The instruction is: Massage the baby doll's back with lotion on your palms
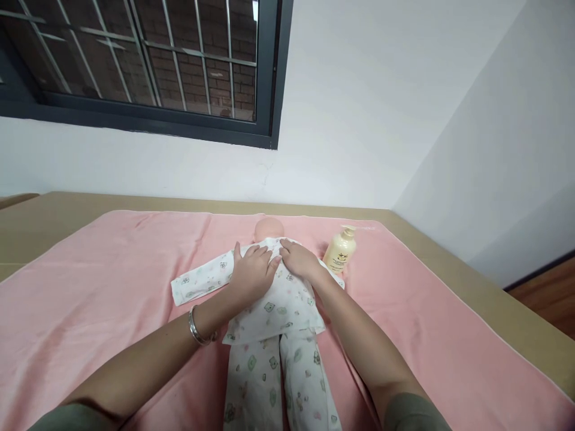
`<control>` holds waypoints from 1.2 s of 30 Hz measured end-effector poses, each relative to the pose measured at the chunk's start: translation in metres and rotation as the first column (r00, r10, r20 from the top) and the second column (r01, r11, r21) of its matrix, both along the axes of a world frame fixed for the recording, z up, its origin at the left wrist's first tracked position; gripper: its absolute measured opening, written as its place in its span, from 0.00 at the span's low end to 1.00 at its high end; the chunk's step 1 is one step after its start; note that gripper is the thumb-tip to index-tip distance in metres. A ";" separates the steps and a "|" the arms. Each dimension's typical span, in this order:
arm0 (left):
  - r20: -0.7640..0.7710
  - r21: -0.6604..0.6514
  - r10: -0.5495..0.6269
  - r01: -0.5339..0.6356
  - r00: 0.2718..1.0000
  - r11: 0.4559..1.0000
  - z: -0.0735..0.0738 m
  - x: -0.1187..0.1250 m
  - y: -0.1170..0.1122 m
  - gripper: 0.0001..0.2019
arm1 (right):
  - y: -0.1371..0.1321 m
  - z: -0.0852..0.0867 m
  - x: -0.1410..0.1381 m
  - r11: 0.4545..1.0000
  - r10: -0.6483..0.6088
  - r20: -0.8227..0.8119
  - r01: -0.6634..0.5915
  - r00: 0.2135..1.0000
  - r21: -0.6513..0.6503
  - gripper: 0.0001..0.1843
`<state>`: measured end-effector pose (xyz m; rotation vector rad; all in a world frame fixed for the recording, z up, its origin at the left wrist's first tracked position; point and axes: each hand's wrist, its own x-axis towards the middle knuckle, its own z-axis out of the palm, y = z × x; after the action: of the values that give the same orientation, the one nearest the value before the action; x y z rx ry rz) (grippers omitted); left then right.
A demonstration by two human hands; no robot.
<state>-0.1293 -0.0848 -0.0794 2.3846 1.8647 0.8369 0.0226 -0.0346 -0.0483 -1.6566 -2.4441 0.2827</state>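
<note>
A baby doll (268, 228) lies on its back on a pink blanket (112, 281), dressed in a white printed top (278, 299) and matching trousers (274, 383). My left hand (252, 269) lies flat on the doll's chest, fingers stretched toward the collar. My right hand (299, 257) rests beside it on the doll's right shoulder, fingers flat and touching the collar. A silver bracelet (197, 328) sits on my left wrist. The doll's one sleeve (200, 281) is spread out to the left.
A cream pump bottle (341, 250) stands on the blanket just right of the doll's shoulder. The blanket covers a tan surface (449, 251) against a white wall. A barred window (144, 60) is above left. Wooden floor (545, 299) shows at the right.
</note>
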 end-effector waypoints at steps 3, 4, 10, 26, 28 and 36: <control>0.028 0.029 0.041 -0.041 0.999 0.999 0.001 -0.002 0.003 0.23 | -0.005 0.008 0.002 1.000 -0.001 0.020 0.001 1.000 -0.007 0.24; 0.048 0.038 0.058 -0.060 0.997 0.997 -0.001 -0.002 0.006 0.23 | -0.011 0.013 0.002 1.000 -0.005 0.045 0.006 0.999 -0.020 0.23; 0.154 0.008 0.065 -0.067 0.986 0.998 -0.028 -0.003 0.024 0.25 | -0.040 0.047 0.008 0.989 -0.008 0.070 0.018 0.998 -0.147 0.25; 0.593 0.255 0.016 -0.207 0.805 0.945 -0.053 0.002 0.016 0.30 | -0.021 -0.019 -0.022 0.922 0.176 -0.146 -0.111 0.974 0.370 0.27; 0.605 0.264 0.006 -0.207 0.796 0.942 -0.054 0.002 0.018 0.30 | -0.020 -0.026 -0.026 0.928 0.170 -0.136 -0.112 0.976 0.356 0.26; 0.581 0.202 0.006 -0.151 0.814 0.968 -0.053 0.000 0.021 0.26 | -0.068 -0.031 -0.022 0.901 0.111 -0.061 -0.074 0.992 0.428 0.29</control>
<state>-0.1292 -0.0642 -0.1326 1.8340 1.6778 1.6551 0.0002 -0.1025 -0.0796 -1.3160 -2.3113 -0.1612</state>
